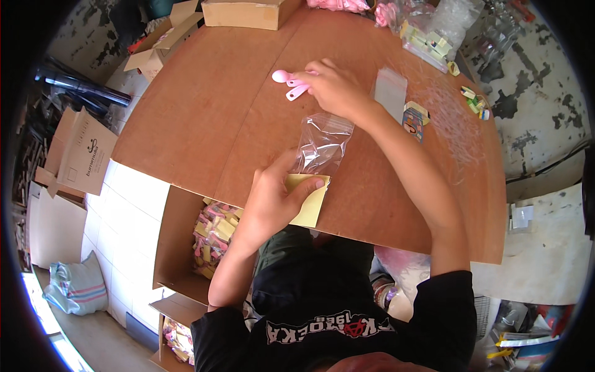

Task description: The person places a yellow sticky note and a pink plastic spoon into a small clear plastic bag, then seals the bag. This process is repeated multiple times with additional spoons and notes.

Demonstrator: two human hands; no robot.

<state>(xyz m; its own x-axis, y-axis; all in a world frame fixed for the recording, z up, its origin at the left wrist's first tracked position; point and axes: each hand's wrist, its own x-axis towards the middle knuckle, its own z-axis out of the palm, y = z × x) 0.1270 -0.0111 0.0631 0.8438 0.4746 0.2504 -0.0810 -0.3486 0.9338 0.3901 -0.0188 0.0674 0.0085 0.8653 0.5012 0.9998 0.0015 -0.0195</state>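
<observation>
My left hand [273, 192] is closed on a clear plastic bag [319, 146], near the table's front edge. A pale yellow card [313, 204] lies at the lower end of the bag, under my thumb; whether it is fully inside I cannot tell. Farther off, my right hand [334, 90] grips some pink measuring spoons [297, 92] just above the tabletop. One round bowl and a handle with a hole stick out to the left of the fingers. The rest of the spoons is hidden by the hand.
Right of my right forearm lie a stack of clear bags [390, 88], a small printed card pack [414, 121] and loose clear strands [455, 121]. A cardboard box [248, 13] stands at the table's far edge. Below its front left, an open carton [180, 242] holds packed pink-and-yellow items.
</observation>
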